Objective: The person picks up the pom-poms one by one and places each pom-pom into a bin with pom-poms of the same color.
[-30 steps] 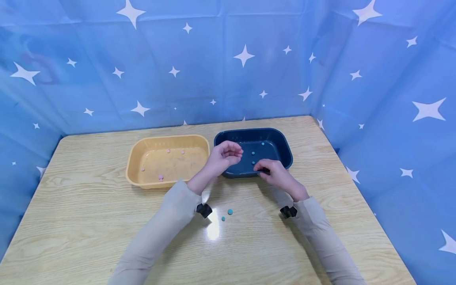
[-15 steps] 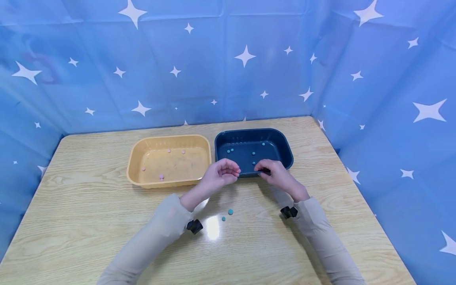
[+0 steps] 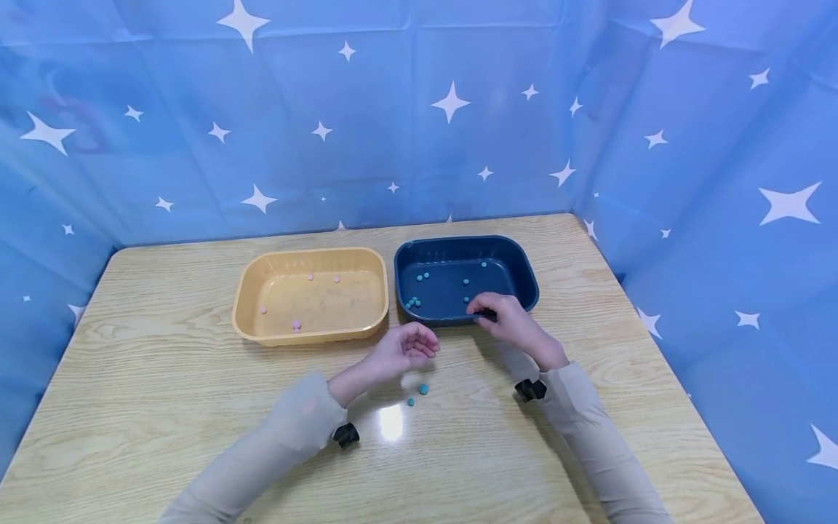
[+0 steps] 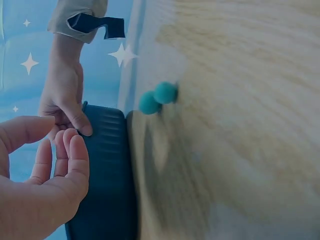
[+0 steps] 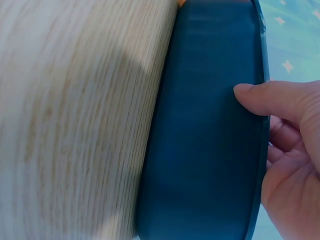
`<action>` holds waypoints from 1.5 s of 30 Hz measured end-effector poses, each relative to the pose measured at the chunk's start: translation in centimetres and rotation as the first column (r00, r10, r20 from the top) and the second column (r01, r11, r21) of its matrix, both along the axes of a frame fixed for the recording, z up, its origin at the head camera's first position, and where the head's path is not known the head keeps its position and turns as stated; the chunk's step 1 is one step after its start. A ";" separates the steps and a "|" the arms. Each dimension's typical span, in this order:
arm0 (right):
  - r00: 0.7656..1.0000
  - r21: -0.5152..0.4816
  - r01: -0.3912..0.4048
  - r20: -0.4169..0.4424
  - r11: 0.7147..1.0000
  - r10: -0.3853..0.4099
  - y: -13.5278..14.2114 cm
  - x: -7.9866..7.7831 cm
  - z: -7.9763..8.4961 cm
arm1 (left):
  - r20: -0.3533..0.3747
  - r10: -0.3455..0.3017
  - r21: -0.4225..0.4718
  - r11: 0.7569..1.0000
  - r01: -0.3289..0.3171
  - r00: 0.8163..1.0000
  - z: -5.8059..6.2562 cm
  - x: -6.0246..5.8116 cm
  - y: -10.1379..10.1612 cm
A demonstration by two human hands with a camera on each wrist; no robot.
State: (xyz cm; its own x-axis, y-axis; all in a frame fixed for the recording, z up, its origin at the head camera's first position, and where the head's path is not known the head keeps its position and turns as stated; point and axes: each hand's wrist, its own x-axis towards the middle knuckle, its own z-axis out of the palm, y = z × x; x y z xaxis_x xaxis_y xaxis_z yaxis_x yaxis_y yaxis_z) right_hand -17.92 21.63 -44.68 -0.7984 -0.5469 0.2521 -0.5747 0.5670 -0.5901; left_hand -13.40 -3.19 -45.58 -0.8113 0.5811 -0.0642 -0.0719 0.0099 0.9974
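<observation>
My right hand (image 3: 507,325) grips the near rim of the dark blue bin (image 3: 452,321), thumb on the outer wall and fingers over the inside, as the right wrist view shows. Several small teal balls (image 3: 465,282) lie on the bin's floor. My left hand (image 3: 399,353) hovers over the table in front of the bin, fingers loosely bent and nothing visible between them. Just nearer than that hand, a larger teal ball (image 3: 423,389) and a smaller teal ball (image 3: 410,402) rest on the wood, both also in the left wrist view.
To the left of the blue bin stands a yellow bin (image 3: 310,338) holding several small pink balls (image 3: 297,324). Both stand on a wooden table (image 3: 144,378). A blue curtain (image 3: 366,109) with white stars surrounds its back and sides.
My left hand has moved from over the blue bin toward the near side of the table, uncovering teal balls in the bin's left part. My right hand keeps its grip on the rim.
</observation>
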 end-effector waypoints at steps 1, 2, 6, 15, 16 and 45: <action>1.000 0.001 0.002 0.002 1.000 -0.002 0.0 0.0 0.0 | 0.006 -0.006 0.000 1.000 0.006 1.000 -0.1 0.1 0.0; 1.000 0.000 0.003 0.005 1.000 -0.003 0.0 0.0 0.0 | 0.010 -0.017 0.001 1.000 0.017 1.000 -0.4 0.1 0.1; 1.000 0.005 0.000 0.006 1.000 0.000 0.0 0.0 0.0 | 0.018 -0.071 0.004 0.997 0.071 0.997 -1.1 0.4 0.2; 1.000 0.001 -0.005 -0.008 1.000 0.005 -0.1 0.0 0.0 | -0.012 -0.163 -0.108 0.981 0.161 0.987 -2.5 0.9 0.4; 1.000 0.002 -0.003 -0.003 1.000 0.003 -0.1 0.0 0.0 | -0.022 -0.169 -0.114 0.980 0.166 0.985 -2.6 0.9 0.4; 1.000 -0.001 -0.004 0.010 1.000 0.004 0.1 -0.2 -0.2 | -0.242 -0.198 -0.306 0.944 0.119 0.950 -3.0 1.1 0.8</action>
